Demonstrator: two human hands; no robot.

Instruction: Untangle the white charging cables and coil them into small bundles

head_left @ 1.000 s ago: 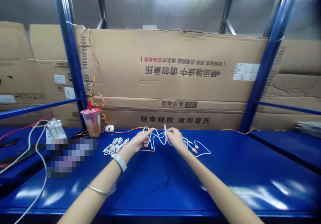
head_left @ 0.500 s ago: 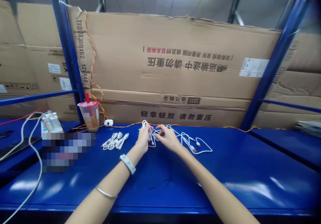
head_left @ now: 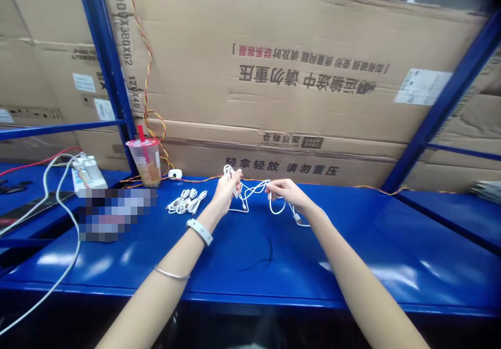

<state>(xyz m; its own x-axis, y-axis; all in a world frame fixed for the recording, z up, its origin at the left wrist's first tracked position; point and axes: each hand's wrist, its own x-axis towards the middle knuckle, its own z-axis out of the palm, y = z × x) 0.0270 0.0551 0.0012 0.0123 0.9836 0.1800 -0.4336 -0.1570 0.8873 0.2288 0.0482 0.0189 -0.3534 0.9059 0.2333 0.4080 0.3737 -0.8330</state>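
A looped bunch of white charging cable (head_left: 245, 203) is gripped in my left hand (head_left: 226, 191), with loops standing out above the fingers. My right hand (head_left: 287, 192), off to the right, pinches strands of white cable between thumb and fingertips. Crossed strands stretch between the two hands. Below the right wrist a white cable plug (head_left: 296, 217) lies on the blue shelf surface (head_left: 235, 255); part of its cable is hidden behind the forearm. Left of my left hand rest several coiled white cables (head_left: 187, 201), close together.
A lidded drink cup with a red straw (head_left: 145, 161) stands at the back left, beside a small white device (head_left: 175, 173). A white power strip (head_left: 89, 174) sits farther left. Thin black strips (head_left: 270, 250) lie near the front. A cardboard panel (head_left: 188, 77) closes the back.
My right hand has moved right, away from the left, drawing cable strands out between them. The left hand keeps its grip on the bunch. The view has tilted down.
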